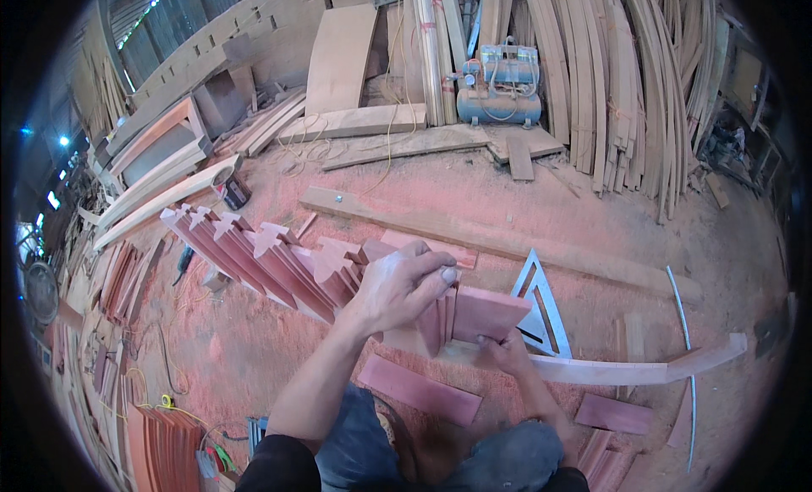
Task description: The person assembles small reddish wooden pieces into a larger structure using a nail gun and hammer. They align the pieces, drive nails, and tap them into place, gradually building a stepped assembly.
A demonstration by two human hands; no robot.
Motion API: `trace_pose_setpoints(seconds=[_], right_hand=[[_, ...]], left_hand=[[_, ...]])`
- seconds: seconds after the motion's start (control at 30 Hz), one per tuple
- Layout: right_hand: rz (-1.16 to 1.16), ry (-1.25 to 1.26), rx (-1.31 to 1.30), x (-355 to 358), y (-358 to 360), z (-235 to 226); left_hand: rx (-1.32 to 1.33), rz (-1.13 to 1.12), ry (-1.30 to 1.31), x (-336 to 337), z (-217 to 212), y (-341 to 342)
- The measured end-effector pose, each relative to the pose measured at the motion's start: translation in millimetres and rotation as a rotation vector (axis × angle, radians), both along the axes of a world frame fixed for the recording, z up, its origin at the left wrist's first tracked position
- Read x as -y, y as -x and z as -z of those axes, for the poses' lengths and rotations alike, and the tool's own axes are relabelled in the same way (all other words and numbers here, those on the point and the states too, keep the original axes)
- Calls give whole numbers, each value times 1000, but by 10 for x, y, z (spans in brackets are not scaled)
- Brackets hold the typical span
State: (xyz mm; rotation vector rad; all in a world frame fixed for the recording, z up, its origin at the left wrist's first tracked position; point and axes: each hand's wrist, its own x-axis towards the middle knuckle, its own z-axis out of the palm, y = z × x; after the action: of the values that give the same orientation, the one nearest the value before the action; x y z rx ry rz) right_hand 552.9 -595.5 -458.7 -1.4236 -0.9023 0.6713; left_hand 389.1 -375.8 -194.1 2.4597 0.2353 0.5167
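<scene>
A row of reddish profiled wooden pieces [275, 247] stands along a pale wooden rail [600, 371] that bears several pencil-like marks. At the right end of that row is a flat reddish board [491, 313]. My left hand [396, 287] is closed over the top of the upright pieces beside this board, its fingers curled at their upper edge. Low on the board, my right hand [510, 353] grips its bottom edge, thumb on the near face. The left hand hides part of the row behind it. A metal triangle square [550, 299] lies just beyond the board.
A long timber beam [507, 238] crosses the dusty floor ahead. Loose reddish boards [419, 389] lie near my knees. At the back, a blue air compressor [499, 103] stands between stacked planks [584, 86]. A can [231, 190] sits left, and thin cables trail across the floor.
</scene>
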Motion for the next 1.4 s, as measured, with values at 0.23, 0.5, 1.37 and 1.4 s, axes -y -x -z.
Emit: trace_pose_setpoints(seconds=[0.23,0.5,1.37,1.4], right_hand=[[-70,-90,-39,-101,-103,-239],[-32,3,-32,-142,65,-353],[-324,413,449,-42,-328,-44],[-342,462,470,-48,-331,-84]], left_hand=[[22,-4,10,5,24,2],[21,4,11,18,0,-8],[-4,145,-444,452,-174,-269],[-10,136,-451,446,-177,-265]])
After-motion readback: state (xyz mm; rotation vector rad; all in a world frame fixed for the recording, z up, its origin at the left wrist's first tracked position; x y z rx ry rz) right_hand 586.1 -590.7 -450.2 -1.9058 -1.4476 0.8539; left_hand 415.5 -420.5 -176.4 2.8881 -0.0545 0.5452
